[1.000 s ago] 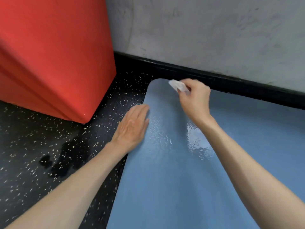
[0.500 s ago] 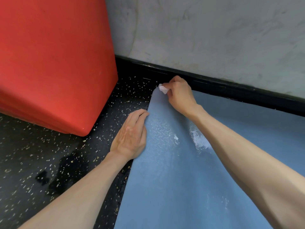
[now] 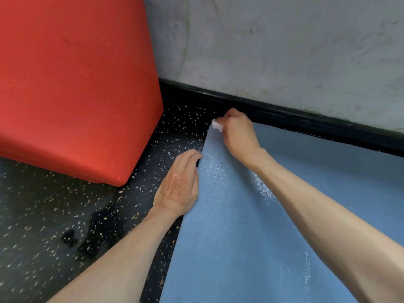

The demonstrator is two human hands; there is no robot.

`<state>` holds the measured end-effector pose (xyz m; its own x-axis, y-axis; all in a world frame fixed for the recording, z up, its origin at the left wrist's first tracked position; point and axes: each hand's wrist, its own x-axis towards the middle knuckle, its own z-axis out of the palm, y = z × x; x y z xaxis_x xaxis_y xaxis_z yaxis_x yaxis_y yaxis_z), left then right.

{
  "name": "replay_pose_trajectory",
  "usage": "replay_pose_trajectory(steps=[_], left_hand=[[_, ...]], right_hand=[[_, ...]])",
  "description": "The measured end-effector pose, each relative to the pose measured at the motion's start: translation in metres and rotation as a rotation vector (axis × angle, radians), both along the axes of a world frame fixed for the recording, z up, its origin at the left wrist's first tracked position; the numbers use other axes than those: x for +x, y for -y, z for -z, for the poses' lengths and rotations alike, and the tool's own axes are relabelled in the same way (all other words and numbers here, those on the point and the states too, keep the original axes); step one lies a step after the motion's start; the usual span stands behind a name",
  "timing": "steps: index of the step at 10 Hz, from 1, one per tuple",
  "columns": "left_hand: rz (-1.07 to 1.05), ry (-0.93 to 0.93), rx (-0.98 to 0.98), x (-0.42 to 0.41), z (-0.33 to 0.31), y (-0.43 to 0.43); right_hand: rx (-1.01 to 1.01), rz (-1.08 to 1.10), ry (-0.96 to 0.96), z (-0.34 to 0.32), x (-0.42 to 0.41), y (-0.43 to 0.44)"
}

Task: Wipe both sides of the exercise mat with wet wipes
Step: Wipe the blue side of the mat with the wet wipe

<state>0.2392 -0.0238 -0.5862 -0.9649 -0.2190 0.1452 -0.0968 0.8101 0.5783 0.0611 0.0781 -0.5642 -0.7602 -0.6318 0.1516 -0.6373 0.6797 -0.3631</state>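
A blue exercise mat [image 3: 251, 226] lies on the dark speckled floor, its far left corner by the wall. Wet streaks shine on it near the corner. My right hand [image 3: 238, 132] grips a small white wet wipe [image 3: 217, 125] and presses it on the mat's far left corner. My left hand [image 3: 179, 184] rests at the mat's left edge a little nearer to me, fingers straight; I cannot tell whether they tuck under the edge.
A large red padded block [image 3: 72, 84] stands on the floor to the left. A black baseboard [image 3: 306, 121] and grey wall [image 3: 284, 51] run behind the mat. A dark wet patch [image 3: 91, 232] marks the floor near my left forearm.
My right hand has moved the wipe left to the mat's very corner. My left hand has slid from the mat's surface to its left edge.
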Motion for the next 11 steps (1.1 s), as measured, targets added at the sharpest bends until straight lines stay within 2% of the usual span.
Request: replay_pose_trajectory(steps=[1,2,3,4,5,6,7,8,9,10,11], left_hand=[[0.002,0.002,0.014,-0.001,0.001,-0.001],[0.008,0.006,0.015,-0.002,0.004,-0.001],[0.007,0.013,0.026,-0.001,0.002,0.0],[0.001,0.004,0.019,-0.001,0.002,0.001],[-0.001,0.001,0.039,-0.002,0.002,-0.001],[0.002,0.005,0.035,-0.003,0.002,-0.001],[0.004,0.013,0.028,-0.003,0.002,0.0],[0.0,0.0,0.026,-0.003,0.003,0.0],[0.003,-0.008,0.037,-0.003,0.003,-0.001],[0.012,-0.01,0.032,-0.004,0.004,-0.001],[0.003,0.003,0.027,-0.003,0.004,0.0]], right_hand=[[-0.032,-0.134,-0.023,0.001,0.049,-0.022],[0.067,-0.28,-0.034,0.0,0.052,-0.029],[0.023,-0.149,-0.032,-0.003,0.016,-0.004],[-0.001,-0.048,-0.075,-0.001,0.024,0.006],[-0.048,-0.133,-0.008,0.001,0.061,-0.017],[-0.013,-0.21,0.008,-0.012,0.061,-0.026],[0.034,-0.131,0.013,-0.007,0.022,-0.005],[0.056,-0.031,-0.039,-0.002,0.023,0.0],[-0.014,-0.157,0.003,-0.003,0.081,-0.022],[-0.042,-0.27,0.001,-0.008,0.086,-0.034],[-0.012,-0.144,-0.023,-0.003,0.036,-0.015]])
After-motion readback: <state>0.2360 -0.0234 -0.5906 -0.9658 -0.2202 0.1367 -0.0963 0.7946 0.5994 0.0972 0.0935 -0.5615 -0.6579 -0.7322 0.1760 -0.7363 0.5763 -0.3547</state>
